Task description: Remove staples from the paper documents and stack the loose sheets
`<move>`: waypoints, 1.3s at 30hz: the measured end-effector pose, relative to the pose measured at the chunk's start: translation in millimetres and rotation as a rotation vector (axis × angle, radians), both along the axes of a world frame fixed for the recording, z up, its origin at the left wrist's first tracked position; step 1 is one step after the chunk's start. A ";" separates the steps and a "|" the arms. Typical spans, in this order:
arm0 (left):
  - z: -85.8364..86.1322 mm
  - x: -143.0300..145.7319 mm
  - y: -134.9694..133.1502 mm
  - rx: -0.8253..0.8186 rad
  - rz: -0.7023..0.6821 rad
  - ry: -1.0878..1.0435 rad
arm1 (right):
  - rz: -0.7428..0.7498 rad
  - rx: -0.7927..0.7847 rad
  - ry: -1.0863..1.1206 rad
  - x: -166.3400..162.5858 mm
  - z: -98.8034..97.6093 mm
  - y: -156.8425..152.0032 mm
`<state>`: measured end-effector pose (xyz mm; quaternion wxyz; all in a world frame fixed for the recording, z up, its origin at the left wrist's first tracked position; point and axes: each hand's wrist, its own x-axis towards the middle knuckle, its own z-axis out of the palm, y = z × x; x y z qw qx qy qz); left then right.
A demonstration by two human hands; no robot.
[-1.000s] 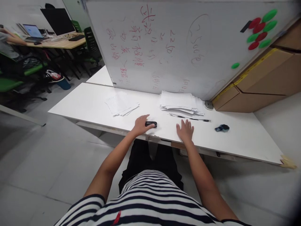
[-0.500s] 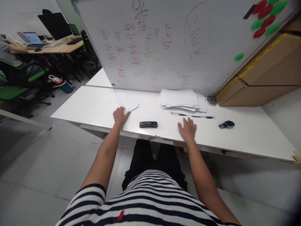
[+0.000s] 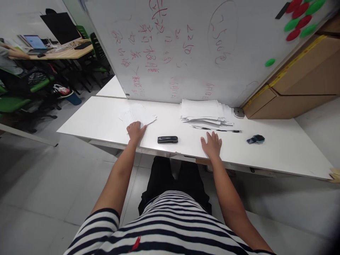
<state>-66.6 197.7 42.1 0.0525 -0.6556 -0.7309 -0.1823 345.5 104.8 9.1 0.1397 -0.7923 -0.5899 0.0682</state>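
My left hand (image 3: 136,132) lies on the near edge of a small fanned pile of white papers (image 3: 136,113), fingers laid out and thumb apart. To the right of that hand a black stapler (image 3: 167,139) rests on the white table (image 3: 92,117). My right hand (image 3: 212,144) is flat on the tabletop with its fingers spread and nothing in it. Just beyond its fingertips is a thin black-and-white strip (image 3: 217,129). Behind the strip stands a thicker, uneven stack of paper (image 3: 203,109). A small dark blue and black object (image 3: 255,139) lies farther right; its kind is unclear.
A whiteboard (image 3: 196,53) with red writing rises along the table's back edge. Cardboard boxes (image 3: 300,78) stand at the back right, beside a grey round-cornered object (image 3: 239,112). At far left, a person's arm (image 3: 17,53) rests near a laptop (image 3: 35,42).
Both hands stay in place on the table. The view has shifted very slightly, and the whiteboard writing and papers look sharper now.
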 end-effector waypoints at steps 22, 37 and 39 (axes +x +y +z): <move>9.3 -7.3 5.9 0.058 -0.056 -0.005 | -0.014 0.016 0.027 0.5 0.0 1.9; 103.6 -7.5 35.1 -0.492 -0.126 -0.234 | -0.008 0.049 0.023 2.5 -4.6 2.7; 87.4 -8.6 29.6 -0.577 -0.103 -0.353 | -0.004 0.057 0.030 2.4 -4.3 2.3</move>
